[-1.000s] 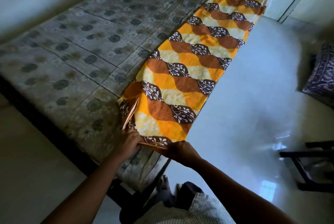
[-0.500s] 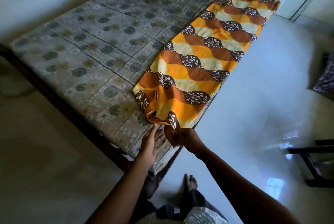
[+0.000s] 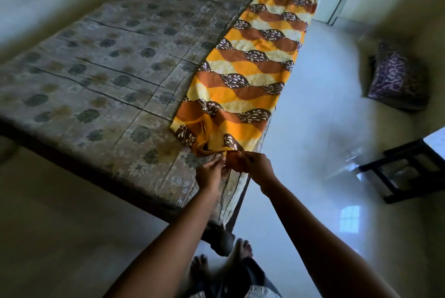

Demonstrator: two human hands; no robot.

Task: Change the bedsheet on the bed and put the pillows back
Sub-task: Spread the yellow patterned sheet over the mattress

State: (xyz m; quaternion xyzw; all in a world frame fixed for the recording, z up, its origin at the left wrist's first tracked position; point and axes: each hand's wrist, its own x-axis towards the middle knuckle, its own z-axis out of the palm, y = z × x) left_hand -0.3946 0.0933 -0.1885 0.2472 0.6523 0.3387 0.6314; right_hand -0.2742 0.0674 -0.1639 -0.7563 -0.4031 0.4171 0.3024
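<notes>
On the left, the bare mattress (image 3: 108, 69) with its faded flower print lies uncovered on the dark bed frame (image 3: 79, 153); no sheet is spread on it yet. Along its right edge runs the bedsheet (image 3: 252, 76), orange, brown and cream, folded into a long narrow strip that reaches from the far end of the bed to the near corner. There the cloth bunches up between both hands. The left hand (image 3: 210, 172) has its fingers (image 3: 220, 158) curled up against the gathered end and seems to pinch a layer of it. The right hand (image 3: 255, 167), just beside, has its fingers closed round a fold of the orange cloth. Judging by this, the person is hunting for the loose edge so as to open the strip across the mattress.

The risk lies in the layers. If the hands take the wrong ply, or two at once, the sheet would open twisted or only halfway. The strip lies close to the mattress edge, so a hard tug could drag it off onto the glossy floor (image 3: 325, 129).

Well to the right, a purple-patterned pillow (image 3: 395, 78) waits on the floor by the wall, with a dark low stool (image 3: 409, 172) nearer the person.
</notes>
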